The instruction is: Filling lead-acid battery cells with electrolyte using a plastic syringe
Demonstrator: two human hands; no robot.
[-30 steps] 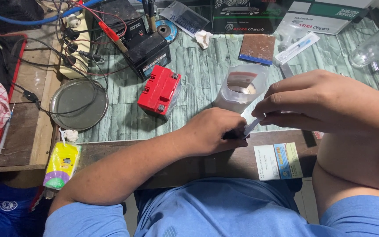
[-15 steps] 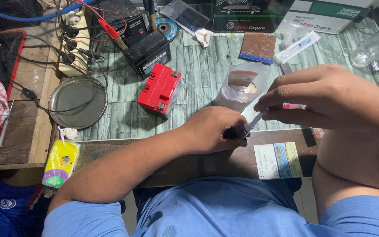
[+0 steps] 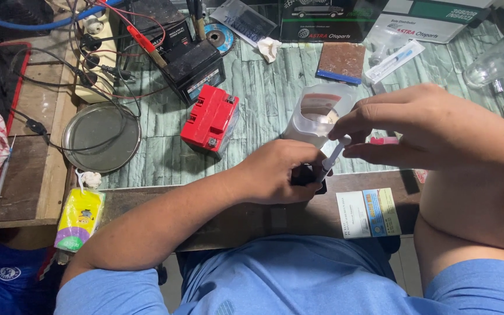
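Open tabletop [image 3: 263, 111] is left between the red battery [image 3: 210, 118] and the plastic jug [image 3: 316, 114]; leftward passage is blocked by the metal dish [image 3: 101, 137] and cables [image 3: 88, 76].

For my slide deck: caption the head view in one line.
Left hand grips a small black object while right hand holds a syringe to it.

One view only, from a camera worn on the person's head, facing steeply down and slightly forward. It sits close: the blue shirt [image 3: 298, 274] and both forearms fill the lower half. The left hand [image 3: 281, 172] and right hand [image 3: 421, 125] meet near centre frame. Beyond them the green-patterned table [image 3: 263, 99] runs to the top edge. The wooden bench [image 3: 42, 146] occupies the left margin. No second view exists for overlap.
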